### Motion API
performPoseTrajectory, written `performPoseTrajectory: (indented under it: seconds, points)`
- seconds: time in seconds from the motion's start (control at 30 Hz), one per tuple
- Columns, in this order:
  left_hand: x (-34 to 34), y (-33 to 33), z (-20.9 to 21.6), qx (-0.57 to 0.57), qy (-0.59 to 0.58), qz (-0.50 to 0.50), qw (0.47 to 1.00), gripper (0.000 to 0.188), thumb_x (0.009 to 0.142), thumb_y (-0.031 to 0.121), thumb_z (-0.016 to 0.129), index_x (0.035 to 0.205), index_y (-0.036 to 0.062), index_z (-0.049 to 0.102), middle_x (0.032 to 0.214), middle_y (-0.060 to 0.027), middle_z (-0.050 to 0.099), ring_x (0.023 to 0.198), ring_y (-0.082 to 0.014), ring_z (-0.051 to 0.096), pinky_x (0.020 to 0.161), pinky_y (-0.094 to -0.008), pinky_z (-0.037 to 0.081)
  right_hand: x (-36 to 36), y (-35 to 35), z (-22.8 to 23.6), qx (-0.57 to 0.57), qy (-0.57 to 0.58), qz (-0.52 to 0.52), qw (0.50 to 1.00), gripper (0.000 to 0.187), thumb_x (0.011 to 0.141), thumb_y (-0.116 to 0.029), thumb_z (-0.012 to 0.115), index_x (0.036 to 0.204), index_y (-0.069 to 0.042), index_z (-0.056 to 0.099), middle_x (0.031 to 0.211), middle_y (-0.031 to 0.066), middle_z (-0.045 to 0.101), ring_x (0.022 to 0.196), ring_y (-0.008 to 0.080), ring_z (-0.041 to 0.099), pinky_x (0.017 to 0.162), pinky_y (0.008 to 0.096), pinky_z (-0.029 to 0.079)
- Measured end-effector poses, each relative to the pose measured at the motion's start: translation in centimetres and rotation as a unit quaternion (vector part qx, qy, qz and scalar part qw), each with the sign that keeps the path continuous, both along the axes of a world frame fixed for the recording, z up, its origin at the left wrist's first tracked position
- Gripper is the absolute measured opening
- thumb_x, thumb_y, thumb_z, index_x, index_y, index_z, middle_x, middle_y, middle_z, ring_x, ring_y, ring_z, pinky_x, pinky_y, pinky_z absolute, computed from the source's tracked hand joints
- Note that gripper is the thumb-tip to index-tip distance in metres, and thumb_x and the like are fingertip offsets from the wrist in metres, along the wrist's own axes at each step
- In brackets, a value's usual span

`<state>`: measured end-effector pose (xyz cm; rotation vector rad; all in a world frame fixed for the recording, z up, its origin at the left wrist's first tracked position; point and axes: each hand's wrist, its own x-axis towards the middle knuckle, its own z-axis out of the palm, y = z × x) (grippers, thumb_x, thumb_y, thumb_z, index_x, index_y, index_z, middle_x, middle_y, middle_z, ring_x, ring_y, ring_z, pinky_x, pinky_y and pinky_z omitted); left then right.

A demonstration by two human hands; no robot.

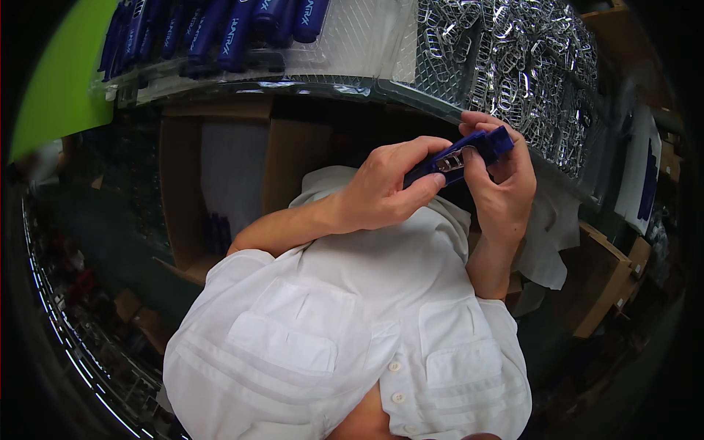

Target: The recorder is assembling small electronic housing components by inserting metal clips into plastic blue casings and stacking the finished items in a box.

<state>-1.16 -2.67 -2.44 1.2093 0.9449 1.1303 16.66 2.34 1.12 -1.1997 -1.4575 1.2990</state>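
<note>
Both my hands hold one elongated dark blue plastic casing (499,143) above my lap, close to the table's front edge. My left hand (378,183) pinches its left end between thumb and fingers. Around its right end, my right hand (504,194) is closed, with the thumb pressed onto the upper face. A shiny metal clip (449,161) shows in the recess of the casing, beside both thumbs. The right thumb covers part of the casing, and the fingers behind it are partly hidden.
Beyond my right hand, a clear plastic tray holds a heap of shiny metal clips (524,66). Several blue casings (235,33) lie in another tray at the far left. A green sheet (62,81) hangs beside them. An open cardboard box (181,183) stands below the table edge.
</note>
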Motion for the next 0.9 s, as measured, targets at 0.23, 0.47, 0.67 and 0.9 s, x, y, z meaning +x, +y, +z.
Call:
performPoseTrajectory:
  seconds: [0.23, 0.47, 0.67, 0.9]
  points:
    - [0.7, 1.1, -0.2, -0.155, -0.024, -0.036, 0.987, 0.021, 0.102, 0.008, 0.054, 0.115, -0.0029, 0.067, 0.085, -0.0024, 0.065, 0.072, -0.0059, 0.061, 0.064, -0.0237, 0.056, -0.2, -0.1, -1.3, 0.009, -0.025, -0.001, 1.000, 0.023, 0.089, 0.009, 0.067, 0.109, 0.001, 0.062, 0.107, 0.0068, 0.070, 0.090, 0.0103, 0.068, 0.080, 0.0246, 0.055]
    - [0.9, 3.2, 0.5, -0.156, -0.013, -0.033, 0.987, 0.022, 0.100, 0.008, 0.060, 0.118, -0.0025, 0.068, 0.087, -0.0021, 0.067, 0.075, -0.0055, 0.062, 0.064, -0.0218, 0.054, 0.6, 1.7, -1.4, 0.047, -0.024, 0.006, 0.999, 0.024, 0.089, 0.011, 0.065, 0.110, 0.002, 0.060, 0.106, 0.0099, 0.070, 0.092, 0.0129, 0.068, 0.080, 0.0254, 0.055]
    - [-1.0, 2.7, 3.2, -0.103, -0.045, -0.158, 0.981, 0.047, 0.105, 0.014, 0.058, 0.148, -0.0024, 0.051, 0.117, -0.0121, 0.067, 0.096, -0.0170, 0.066, 0.086, -0.0302, 0.055, 3.8, 2.3, -1.2, 0.080, 0.248, -0.017, 0.965, 0.031, 0.090, 0.007, 0.066, 0.121, 0.006, 0.060, 0.118, 0.0225, 0.065, 0.107, 0.0286, 0.068, 0.098, 0.0389, 0.053]
    - [0.4, 3.2, 3.9, 0.226, 0.211, 0.049, 0.950, 0.059, 0.079, 0.000, 0.082, 0.135, 0.0028, 0.062, 0.116, -0.0182, 0.067, 0.097, -0.0315, 0.070, 0.080, -0.0367, 0.059, 4.0, 1.3, 0.4, -0.006, 0.290, -0.002, 0.957, 0.076, 0.086, -0.017, 0.069, 0.151, 0.008, 0.038, 0.131, 0.0322, 0.061, 0.123, 0.0395, 0.062, 0.111, 0.0502, 0.044]
